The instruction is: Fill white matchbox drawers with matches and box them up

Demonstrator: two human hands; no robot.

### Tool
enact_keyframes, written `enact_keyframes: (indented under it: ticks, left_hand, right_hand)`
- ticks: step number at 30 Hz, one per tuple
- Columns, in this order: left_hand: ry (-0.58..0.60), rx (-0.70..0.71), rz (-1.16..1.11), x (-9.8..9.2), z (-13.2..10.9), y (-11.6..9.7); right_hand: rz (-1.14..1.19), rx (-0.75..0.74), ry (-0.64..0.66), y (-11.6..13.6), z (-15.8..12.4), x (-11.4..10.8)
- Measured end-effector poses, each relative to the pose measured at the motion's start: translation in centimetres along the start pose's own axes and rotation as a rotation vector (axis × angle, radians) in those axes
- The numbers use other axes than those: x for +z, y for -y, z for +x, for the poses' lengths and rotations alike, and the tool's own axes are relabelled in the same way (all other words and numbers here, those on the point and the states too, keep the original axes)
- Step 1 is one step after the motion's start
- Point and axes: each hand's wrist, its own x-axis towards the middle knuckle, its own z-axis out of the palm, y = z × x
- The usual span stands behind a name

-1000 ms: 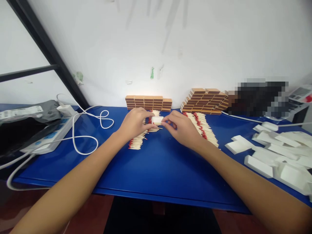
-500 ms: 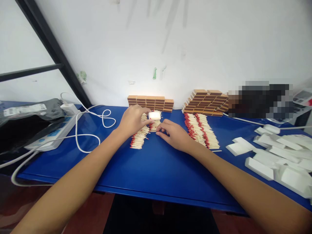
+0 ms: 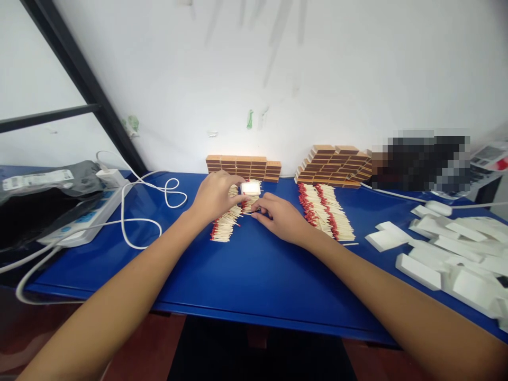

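Observation:
My left hand (image 3: 216, 194) is closed with thumb and fingertips around a small white matchbox tray (image 3: 250, 188), held just above the matches. Close to its right, my right hand (image 3: 280, 216) is in a pinch at the near edge of a matchstick pile (image 3: 249, 205); a pale stick end shows at its fingertips, though how many sticks it holds is hidden. Left of that pile, under my left hand, lies another row of red-tipped matchsticks (image 3: 224, 228). Two more rows of matchsticks (image 3: 327, 211) lie to the right, partly behind my right forearm.
Stacked brown matchboxes (image 3: 238, 166) stand against the wall, with a taller stack (image 3: 333, 165) on the right. White trays (image 3: 444, 248) are heaped at the right of the blue table (image 3: 254, 280). A power strip (image 3: 91, 217) and looping white cable (image 3: 124, 211) lie left.
My right fingertips have shifted slightly left, towards the tray, and a pale stick end now shows at them. The left hand keeps its hold on the tray.

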Motion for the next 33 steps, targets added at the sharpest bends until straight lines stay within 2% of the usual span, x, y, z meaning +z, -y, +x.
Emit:
enact_keyframes:
  ticks: [9, 14, 20, 22, 24, 28, 33]
  left_hand:
    - [0.045, -0.042, 0.008, -0.3, 0.1, -0.4]
    - [0.053, -0.047, 0.0, -0.3, 0.1, -0.5]
    - [0.057, -0.049, 0.018, -0.5, 0.1, -0.4]
    - [0.064, -0.037, 0.021, -0.4, 0.1, -0.4]
    - [0.075, -0.024, 0.016, -0.2, 0.1, -0.6]
    - [0.089, 0.04, -0.04, 0.4, -0.1, -1.3]
    - [0.111, 0.116, -0.056, 0.8, -0.3, -2.3]
  right_hand:
    - [-0.006, -0.014, -0.008, -0.1, 0.0, 0.1]
    - [0.007, 0.026, 0.012, -0.2, 0.3, 0.1]
    - [-0.042, -0.002, 0.088, -0.3, -0.2, -1.6]
    - [-0.051, -0.015, 0.043, -0.3, -0.4, -2.6]
    - [-0.049, -0.007, -0.056, -0.4, -0.4, -3.4]
    - [-0.056, 0.006, -0.232, -0.4, -0.2, -3.8]
    - [-0.179, -0.062, -0.201, -0.6, -0.2, -2.7]
